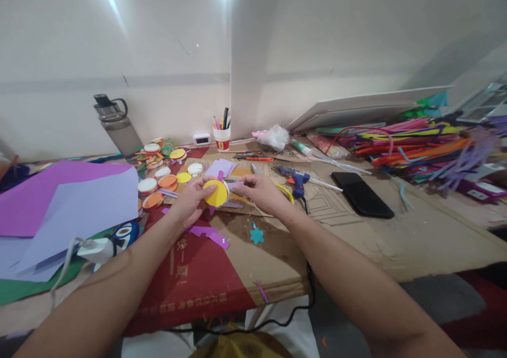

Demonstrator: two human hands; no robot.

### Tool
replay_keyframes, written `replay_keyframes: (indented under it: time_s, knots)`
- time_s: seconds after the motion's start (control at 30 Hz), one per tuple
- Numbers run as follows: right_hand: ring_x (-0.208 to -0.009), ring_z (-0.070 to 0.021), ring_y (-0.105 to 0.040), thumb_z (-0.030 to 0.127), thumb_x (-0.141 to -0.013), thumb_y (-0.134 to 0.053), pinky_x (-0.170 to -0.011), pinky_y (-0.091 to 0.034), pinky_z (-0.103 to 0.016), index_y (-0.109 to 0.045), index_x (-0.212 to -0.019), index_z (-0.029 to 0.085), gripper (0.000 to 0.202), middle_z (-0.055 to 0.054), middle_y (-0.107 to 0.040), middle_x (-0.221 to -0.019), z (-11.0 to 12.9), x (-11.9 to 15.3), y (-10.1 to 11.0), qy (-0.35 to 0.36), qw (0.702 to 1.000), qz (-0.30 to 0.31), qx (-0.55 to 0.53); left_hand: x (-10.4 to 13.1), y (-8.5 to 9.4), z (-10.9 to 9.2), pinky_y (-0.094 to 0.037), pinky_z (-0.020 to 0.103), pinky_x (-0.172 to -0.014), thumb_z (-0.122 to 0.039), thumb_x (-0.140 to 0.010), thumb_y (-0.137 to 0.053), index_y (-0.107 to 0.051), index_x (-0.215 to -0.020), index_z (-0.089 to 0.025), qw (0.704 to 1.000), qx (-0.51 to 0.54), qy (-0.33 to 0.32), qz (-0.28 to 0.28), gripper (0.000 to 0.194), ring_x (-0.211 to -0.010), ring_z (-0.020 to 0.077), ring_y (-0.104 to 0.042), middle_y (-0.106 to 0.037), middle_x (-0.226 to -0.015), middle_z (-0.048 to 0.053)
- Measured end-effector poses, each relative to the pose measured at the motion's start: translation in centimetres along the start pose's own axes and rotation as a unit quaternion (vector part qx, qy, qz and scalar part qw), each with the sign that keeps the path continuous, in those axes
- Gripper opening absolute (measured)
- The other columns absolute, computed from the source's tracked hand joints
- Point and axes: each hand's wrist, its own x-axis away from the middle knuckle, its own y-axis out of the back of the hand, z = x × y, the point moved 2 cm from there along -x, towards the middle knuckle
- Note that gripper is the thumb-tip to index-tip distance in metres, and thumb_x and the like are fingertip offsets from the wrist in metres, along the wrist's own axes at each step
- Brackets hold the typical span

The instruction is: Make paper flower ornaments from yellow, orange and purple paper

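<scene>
My left hand [193, 199] is closed around the edge of a round yellow paper disc [217, 194], its thumb on the front. Purple tabs stick out at the disc's top and bottom, and a white rim shows at its right. Just right of the disc, my right hand [259, 191] pinches a small light-purple paper strip [238, 186], close to the rim; whether they touch I cannot tell. Below lie purple paper scraps [208, 235] and a teal star-shaped cutout [256, 235]. White and orange round pieces [168, 182] sit beyond my left hand.
A blue glue gun [300, 184] and a black phone [361, 194] lie to the right. Purple paper sheets [85, 199] cover the left side. A grey bottle [119, 131] and a pen cup [222, 138] stand at the back. Colourful pipe cleaners [420, 141] fill the far right.
</scene>
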Motion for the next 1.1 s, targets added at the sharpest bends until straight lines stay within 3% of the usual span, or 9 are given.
replay_keyframes:
  time_s: [0.37,0.57,0.8,1.0,1.1]
  knots:
    - [-0.057,-0.0103,-0.042,0.046,-0.077,-0.059,-0.055,-0.033,-0.024,-0.065,-0.077,0.017,0.030,0.003,-0.053,-0.062,-0.4,-0.1,0.0,0.000,1.000,0.000,0.013,0.0,0.0,0.0,-0.049,0.019,-0.039,-0.019,-0.067,-0.079,-0.058,-0.094,-0.013,1.000,0.016,-0.007,-0.009,0.035,-0.055,0.0123,-0.061,-0.065,-0.074,0.003]
    - [-0.062,-0.0115,-0.049,0.042,-0.077,-0.059,-0.060,-0.038,-0.025,-0.066,-0.081,0.017,0.026,0.001,-0.062,-0.072,-0.7,-0.4,0.0,0.023,0.999,-0.026,0.008,-0.1,0.3,0.2,-0.049,0.019,-0.038,-0.020,-0.067,-0.078,-0.058,-0.095,-0.013,1.000,0.017,0.000,-0.010,0.035,-0.055,0.0128,-0.061,-0.066,-0.076,0.003]
    - [-0.060,-0.0111,-0.048,0.040,-0.078,-0.059,-0.059,-0.037,-0.024,-0.065,-0.075,0.017,0.024,0.001,-0.061,-0.068,-1.2,-0.6,0.0,0.019,0.998,-0.035,0.047,-0.2,0.4,0.5,-0.045,0.019,-0.033,-0.023,-0.067,-0.079,-0.058,-0.096,-0.015,1.000,0.006,-0.002,-0.004,0.037,-0.054,0.0132,-0.061,-0.066,-0.077,0.002]
    - [-0.060,-0.0117,-0.051,0.038,-0.080,-0.057,-0.057,-0.036,-0.023,-0.068,-0.074,0.017,0.025,0.001,-0.062,-0.066,-1.1,-0.6,0.4,-0.009,0.993,-0.022,0.117,-0.6,0.6,0.1,-0.056,0.021,-0.064,-0.015,-0.065,-0.080,-0.063,-0.093,-0.012,0.993,0.065,-0.051,-0.084,0.033,-0.073,0.0126,-0.066,-0.069,-0.084,0.004]
    - [-0.059,-0.0129,-0.052,0.036,-0.083,-0.053,-0.055,-0.033,-0.024,-0.070,-0.073,0.019,0.026,0.001,-0.062,-0.064,-0.9,-0.1,0.1,-0.016,0.978,0.030,0.204,-0.6,0.7,0.0,-0.055,0.020,-0.065,-0.013,-0.069,-0.076,-0.064,-0.092,-0.012,0.991,0.088,-0.043,-0.087,0.026,-0.071,0.0108,-0.066,-0.070,-0.084,0.004]
